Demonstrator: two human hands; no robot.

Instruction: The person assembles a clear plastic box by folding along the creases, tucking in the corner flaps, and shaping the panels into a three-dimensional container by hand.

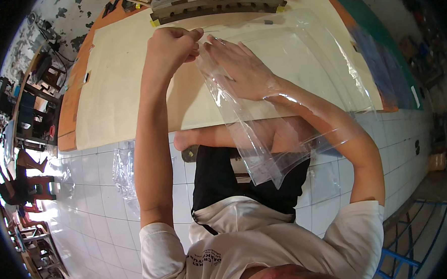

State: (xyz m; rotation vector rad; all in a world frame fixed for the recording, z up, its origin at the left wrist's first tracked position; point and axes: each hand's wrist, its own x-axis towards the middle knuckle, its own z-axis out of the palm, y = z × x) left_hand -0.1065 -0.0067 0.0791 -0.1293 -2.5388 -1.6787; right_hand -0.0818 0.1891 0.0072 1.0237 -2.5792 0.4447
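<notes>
A large piece of clear plastic film spreads over the right half of the cream-coloured board and hangs off its near edge over my lap. I cannot tell whether it is a sheet or a bag. My left hand is closed in a pinch at the film's left corner, near the middle of the board. Just to the right, my right hand has its fingers stretched out, with film against it and shiny plastic across the wrist and forearm. The fingertips of both hands are close together but apart.
The cream board lies on an orange-brown tabletop. Beyond my hands stands a slotted metal bar with yellow ends and red parts above. More clear plastic lies on the white tiled floor at left. A blue metal frame stands at lower right.
</notes>
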